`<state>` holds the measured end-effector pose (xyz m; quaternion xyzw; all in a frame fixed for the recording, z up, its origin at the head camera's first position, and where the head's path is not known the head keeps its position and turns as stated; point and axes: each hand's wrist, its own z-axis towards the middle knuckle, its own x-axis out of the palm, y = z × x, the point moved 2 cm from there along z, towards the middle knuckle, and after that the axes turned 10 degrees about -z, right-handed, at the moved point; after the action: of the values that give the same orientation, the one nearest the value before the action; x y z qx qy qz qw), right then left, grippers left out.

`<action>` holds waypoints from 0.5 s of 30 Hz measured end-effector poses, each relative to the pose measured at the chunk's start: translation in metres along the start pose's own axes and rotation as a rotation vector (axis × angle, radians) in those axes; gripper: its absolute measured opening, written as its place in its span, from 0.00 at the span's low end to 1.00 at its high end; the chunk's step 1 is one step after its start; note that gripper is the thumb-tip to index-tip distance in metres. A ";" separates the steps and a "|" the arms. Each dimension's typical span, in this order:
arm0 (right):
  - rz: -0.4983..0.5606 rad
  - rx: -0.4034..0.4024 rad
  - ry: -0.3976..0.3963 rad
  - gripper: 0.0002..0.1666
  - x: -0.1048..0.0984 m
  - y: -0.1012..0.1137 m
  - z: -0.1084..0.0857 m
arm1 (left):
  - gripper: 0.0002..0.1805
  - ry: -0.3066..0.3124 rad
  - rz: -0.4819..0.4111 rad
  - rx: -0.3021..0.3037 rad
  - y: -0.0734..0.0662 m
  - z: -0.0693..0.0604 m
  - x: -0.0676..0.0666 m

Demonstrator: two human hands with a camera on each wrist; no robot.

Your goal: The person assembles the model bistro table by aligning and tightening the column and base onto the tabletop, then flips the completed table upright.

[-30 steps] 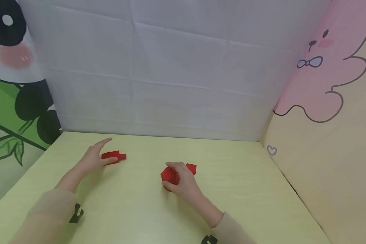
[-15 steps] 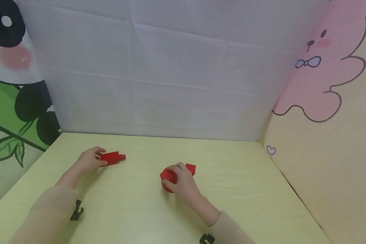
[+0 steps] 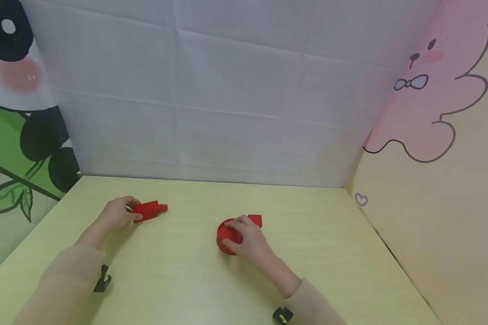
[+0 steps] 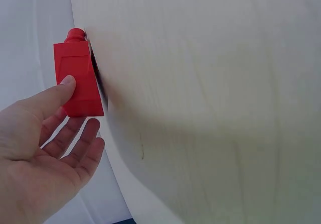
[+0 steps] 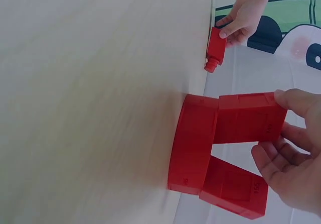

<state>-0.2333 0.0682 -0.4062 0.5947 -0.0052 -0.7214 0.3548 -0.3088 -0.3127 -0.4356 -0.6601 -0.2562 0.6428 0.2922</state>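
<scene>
My left hand point(image 3: 117, 213) pinches the near end of a red bottle-shaped block point(image 4: 76, 83), which has a short round knob at its far end. In the left wrist view the thumb lies on its face, with the other fingers curled beneath. Near the table's middle, my right hand point(image 3: 252, 241) holds a red assembly: a curved red base piece point(image 5: 194, 143) with two red blocks fitted to it. The right thumb and fingers grip the upper block point(image 5: 248, 117); the lower block point(image 5: 235, 186) angles away beside it. Part of the assembly is hidden behind the hand in the head view.
Both hands work over a pale wood-grain table point(image 3: 179, 280). A white sheet point(image 3: 227, 99) hangs along its back edge. Side panels stand left and right, one with a panda drawing point(image 3: 12, 72), the other with a pink bear point(image 3: 435, 90).
My left hand's spread fingers have drawn in and taken hold of the bottle-shaped block's near end. The assembly in my right hand has turned a little and shifted slightly right.
</scene>
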 end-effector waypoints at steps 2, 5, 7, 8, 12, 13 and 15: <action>0.002 -0.021 0.013 0.25 -0.003 -0.003 0.000 | 0.25 -0.006 0.002 0.010 -0.001 -0.001 0.000; -0.005 -0.057 0.028 0.24 -0.005 -0.009 0.000 | 0.26 -0.019 -0.003 0.021 -0.003 -0.001 -0.001; -0.014 -0.082 0.035 0.24 -0.005 -0.013 0.000 | 0.26 -0.033 -0.004 0.032 -0.005 -0.001 -0.001; -0.016 -0.092 0.038 0.24 -0.006 -0.015 0.000 | 0.26 -0.040 -0.004 0.035 -0.007 -0.001 -0.001; -0.009 -0.136 0.049 0.23 -0.009 -0.021 -0.001 | 0.26 -0.076 -0.002 0.058 -0.013 -0.002 -0.003; -0.007 -0.145 0.052 0.23 -0.010 -0.022 -0.001 | 0.26 -0.086 0.000 0.064 -0.015 -0.002 -0.003; -0.011 -0.164 0.058 0.22 -0.012 -0.025 0.000 | 0.26 -0.098 0.005 0.074 -0.020 -0.003 -0.003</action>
<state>-0.2451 0.0932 -0.4068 0.5842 0.0676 -0.7038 0.3985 -0.3051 -0.3016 -0.4191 -0.6174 -0.2445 0.6841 0.3018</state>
